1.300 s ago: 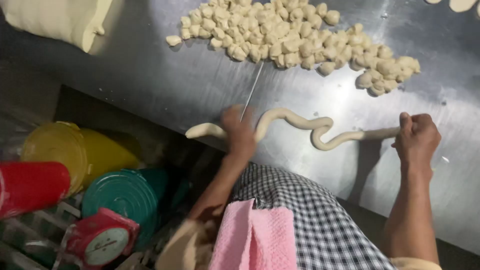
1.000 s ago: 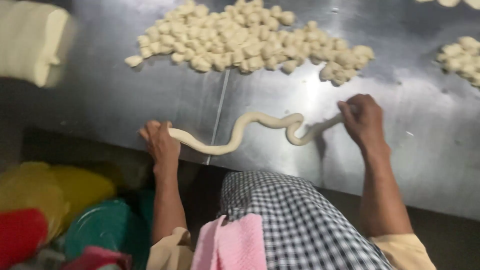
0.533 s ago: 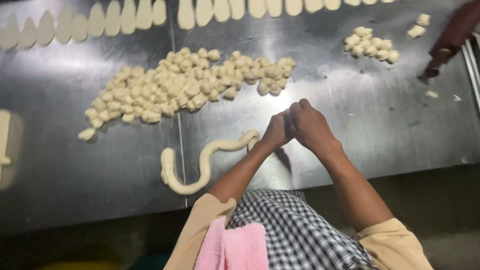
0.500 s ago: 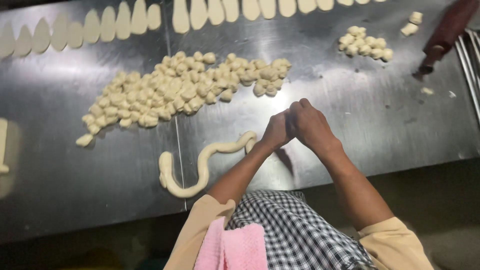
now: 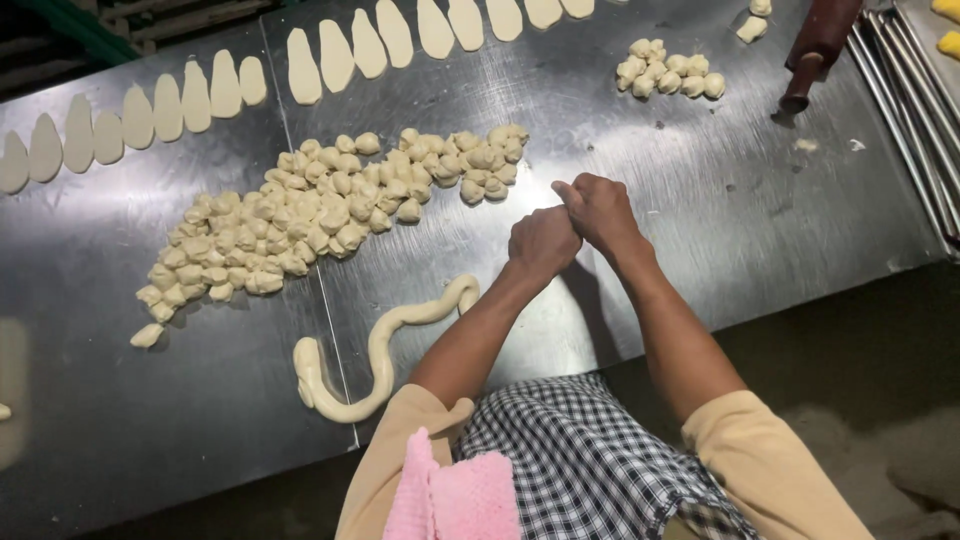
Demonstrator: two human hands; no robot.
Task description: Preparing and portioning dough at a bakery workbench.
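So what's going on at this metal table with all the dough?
A person stands at a steel worktable, both hands together over one end of a long pale dough rope that snakes toward the near edge. The left hand and right hand touch each other; what their grip holds is hidden. Beyond lies a big heap of small dough pieces, a smaller heap, and a row of flattened dough ovals.

We saw both arms bare from the elbow down, the left hand [image 5: 541,240] and right hand [image 5: 600,207] without gloves, rings or a watch. We noted short tan sleeves [image 5: 778,462] ending above the elbows. We logged a black-and-white checked apron [image 5: 585,462] over the front, and a pink towel [image 5: 450,495] draped at the left side.
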